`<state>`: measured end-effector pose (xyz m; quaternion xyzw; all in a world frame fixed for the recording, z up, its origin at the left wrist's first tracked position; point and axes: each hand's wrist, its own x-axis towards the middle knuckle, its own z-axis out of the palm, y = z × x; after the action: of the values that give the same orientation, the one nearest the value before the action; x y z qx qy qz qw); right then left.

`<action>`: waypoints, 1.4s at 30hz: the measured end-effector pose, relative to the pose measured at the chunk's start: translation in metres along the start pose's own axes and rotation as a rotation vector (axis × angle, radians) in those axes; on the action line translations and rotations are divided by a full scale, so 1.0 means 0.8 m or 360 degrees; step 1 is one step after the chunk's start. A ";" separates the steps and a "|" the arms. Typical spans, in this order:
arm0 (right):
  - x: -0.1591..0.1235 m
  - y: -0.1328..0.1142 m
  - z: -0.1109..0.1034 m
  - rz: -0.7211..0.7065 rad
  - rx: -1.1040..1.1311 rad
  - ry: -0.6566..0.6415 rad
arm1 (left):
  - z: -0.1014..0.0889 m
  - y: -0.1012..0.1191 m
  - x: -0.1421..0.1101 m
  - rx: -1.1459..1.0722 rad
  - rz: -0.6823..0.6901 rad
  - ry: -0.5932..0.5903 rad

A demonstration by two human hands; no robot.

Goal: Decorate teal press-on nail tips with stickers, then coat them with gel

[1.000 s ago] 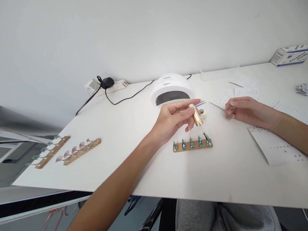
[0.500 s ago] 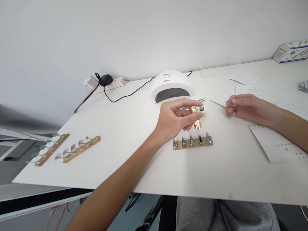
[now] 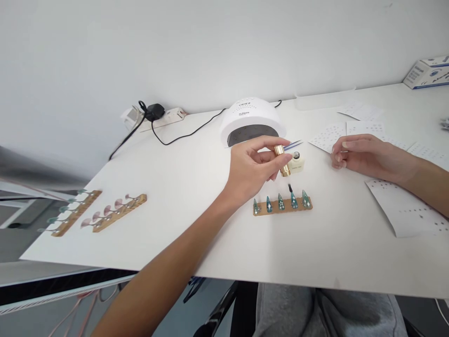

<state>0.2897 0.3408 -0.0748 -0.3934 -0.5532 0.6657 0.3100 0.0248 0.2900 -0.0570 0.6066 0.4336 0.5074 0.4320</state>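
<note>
My left hand (image 3: 252, 166) pinches the gold cap of a nail polish brush (image 3: 282, 161) between thumb and fingers. Its dark bristle tip (image 3: 290, 187) is just over the tip of a teal false nail (image 3: 293, 200); whether they touch I cannot tell. Several teal false nails with white star shapes stand in a row on a wooden holder (image 3: 274, 210). Behind the brush is an uncapped, pale polish bottle (image 3: 297, 162). My right hand (image 3: 368, 157) rests on the table by the sticker sheets, its fingers loosely curled in, with nothing visible in them.
A white nail lamp (image 3: 250, 119) stands at the back, near blue tweezers (image 3: 293, 145). Two more nail holders (image 3: 120, 213) lie at the left. Sticker sheets (image 3: 409, 208) spread across the right. A power strip (image 3: 170, 117) with a black adapter and a box (image 3: 428, 72) sit along the wall.
My left hand has drawn the brush up and slightly back, and the bristles now show above the nail. The right hand has stayed put. The view has shifted a little.
</note>
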 end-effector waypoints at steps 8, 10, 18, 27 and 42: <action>0.000 -0.001 0.000 0.0008 -0.0023 0.0013 | -0.001 0.003 -0.001 -0.0103 0.0029 -0.0066; 0.000 -0.001 -0.001 0.0001 -0.0019 -0.0001 | 0.000 0.001 -0.002 -0.0094 0.0018 -0.0141; 0.001 0.000 -0.002 0.0000 -0.0010 -0.0021 | 0.002 -0.004 -0.001 -0.0012 0.0171 -0.0001; 0.001 0.000 -0.001 -0.0016 0.0001 -0.0032 | 0.007 0.008 -0.008 -0.0081 0.0119 -0.0118; -0.001 -0.003 0.000 0.0010 -0.0026 -0.0011 | 0.009 0.007 -0.009 -0.0010 0.0233 -0.0040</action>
<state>0.2896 0.3403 -0.0726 -0.3954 -0.5584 0.6635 0.3026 0.0317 0.2808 -0.0542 0.6416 0.3811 0.5313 0.4011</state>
